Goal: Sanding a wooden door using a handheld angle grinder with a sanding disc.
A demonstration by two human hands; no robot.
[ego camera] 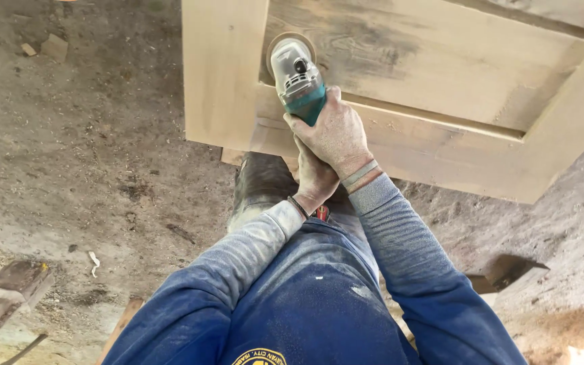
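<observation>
Ground: I see packed dirt floor (pixel 82 155) all round, littered with chips and sawdust; a small wood offcut (pixel 54 47) lies far up-left, well apart from the work.

Workpiece: a big pale wooden door panel (pixel 441 67) fills the top and right of the view, lying roughly flat. Its frame rail (pixel 414 145) runs left to right just ahead of the hands; a vertical stile (pixel 223 67) is at the left.

Body: blue dusty sleeves and blue top, both arms reaching forward to one point over the near rail.

Scrap: a rough timber piece (pixel 8 287) sits lower left; a dark metal-looking object (pixel 505 270) lower right. I cannot tell what either is.

Tool: an angle grinder (pixel 299 80) with grey head and teal body. Its long axis runs from the hands away and slightly left, disc end farthest from me. The disc (pixel 285 42) rests at the joint between stile and recessed panel; I can't tell whether it is spinning.

Right hand: the right hand (pixel 336 135) is clenched over the teal body from above, nearest the disc, a band on the wrist.

Left hand: the left hand (pixel 314 179) sits behind and under the right, wrapped round the tail of the tool as far as I can see; its fingers are mostly hidden.

Key relation: the disc lies straight ahead of the grip, up-left, over the panel corner; the right hand is the nearer one.

Surface: the recessed panel shows a grey, darker patch beside the disc; the rail is pale.
</observation>
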